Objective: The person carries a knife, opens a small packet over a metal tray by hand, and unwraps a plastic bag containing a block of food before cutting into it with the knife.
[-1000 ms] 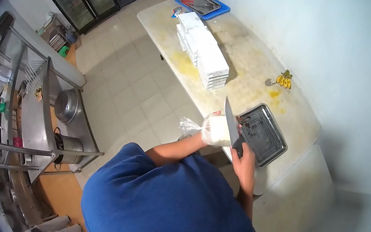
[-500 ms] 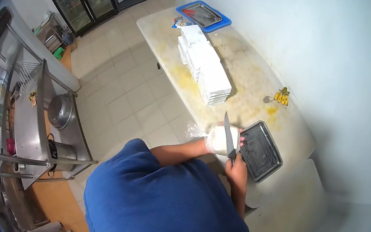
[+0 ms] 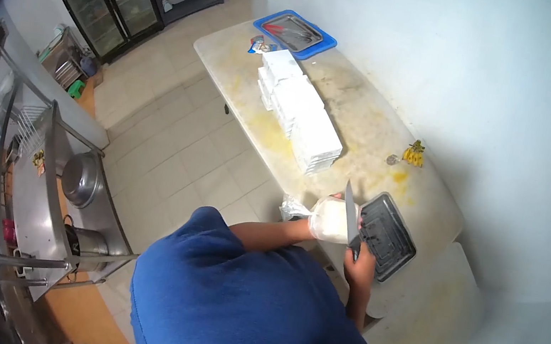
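Observation:
A white block [image 3: 331, 220], partly wrapped in clear plastic, is held over the table's near edge. My left hand [image 3: 310, 229] grips it from below and the side, with most of its fingers hidden behind it. The loose end of the plastic bag [image 3: 293, 208] hangs out to the left. In my right hand [image 3: 360, 260], closed round the handle, is a large kitchen knife [image 3: 350, 211]. Its blade points away from me and stands along the right side of the block; whether it cuts in, I cannot tell. A black tray [image 3: 390, 244] lies just right of the knife.
Stacked white boxes [image 3: 302, 115] stand on the long table [image 3: 369, 126] beyond the block. Small bananas [image 3: 414, 154] lie by the wall. A blue tray [image 3: 325, 47] with a metal pan sits at the far end. To the left is a metal shelf [image 3: 48, 208].
The knife has shifted from lying across the block to its right side, its blade turned more upright. The camera view has moved slightly.

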Demonstrator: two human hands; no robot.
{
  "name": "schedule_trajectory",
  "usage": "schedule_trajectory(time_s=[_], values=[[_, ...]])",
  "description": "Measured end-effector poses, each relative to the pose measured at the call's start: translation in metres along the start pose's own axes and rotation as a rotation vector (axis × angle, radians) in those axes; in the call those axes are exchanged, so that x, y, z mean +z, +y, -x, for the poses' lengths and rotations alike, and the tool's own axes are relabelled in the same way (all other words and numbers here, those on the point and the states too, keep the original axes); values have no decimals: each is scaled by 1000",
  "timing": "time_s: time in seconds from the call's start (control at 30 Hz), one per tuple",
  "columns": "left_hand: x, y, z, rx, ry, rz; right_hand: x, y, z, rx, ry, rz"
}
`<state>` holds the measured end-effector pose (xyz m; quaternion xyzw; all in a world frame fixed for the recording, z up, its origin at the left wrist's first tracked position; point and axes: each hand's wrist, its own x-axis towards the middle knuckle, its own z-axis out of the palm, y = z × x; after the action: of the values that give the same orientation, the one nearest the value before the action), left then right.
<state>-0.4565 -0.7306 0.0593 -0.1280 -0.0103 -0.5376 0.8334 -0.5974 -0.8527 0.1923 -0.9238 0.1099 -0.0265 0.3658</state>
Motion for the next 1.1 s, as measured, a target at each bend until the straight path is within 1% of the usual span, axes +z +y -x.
schedule_trajectory(time_s=[0.1,0.2,0.27,0.3,0.33,0.4,0.43,0.5,0.53,0.57,0.6,0.67,0.7,0.77,0.8,0.9,0.97,1.07,1.1], values=[[-6,1,-10,-87,-37,117,-4,11,2,62,63,68],[-3,-4,-19,-128,-78,37,2,20,10,78,51,206],[-8,-12,-22,-139,-143,80,1,25,15,118,9,157],[-11,-15,-26,-142,-208,68,0,27,14,134,-13,132],[-14,-15,-27,-144,-271,54,0,30,14,118,32,132],[-19,-9,-19,-159,-134,199,0,28,15,90,121,129],[-21,-8,-16,-167,-66,273,-1,23,14,92,98,148],[-22,-11,-21,-153,-171,144,-2,13,15,98,53,186],[-21,-11,-22,-145,-224,78,1,13,16,100,43,155],[-19,-10,-20,-165,-211,116,5,14,16,101,33,125],[-24,-9,-21,-151,-223,83,7,16,15,100,24,95],[-34,-6,-24,-118,-245,19,5,20,13,81,82,146],[-31,-4,-21,-137,-189,95,2,18,12,72,113,173],[-23,2,-15,-176,-78,250,-6,14,8,98,99,85],[-23,2,-15,-157,-82,206,-9,10,6,110,91,38],[-20,2,-15,-101,-87,65,-2,16,0,131,-42,188],[-10,3,-16,-67,-91,-34,18,31,0,112,-16,144],[-6,6,-14,-61,-109,16,25,31,-5,63,20,63],[-5,8,-12,-39,-76,4,24,28,-6,47,28,29]])
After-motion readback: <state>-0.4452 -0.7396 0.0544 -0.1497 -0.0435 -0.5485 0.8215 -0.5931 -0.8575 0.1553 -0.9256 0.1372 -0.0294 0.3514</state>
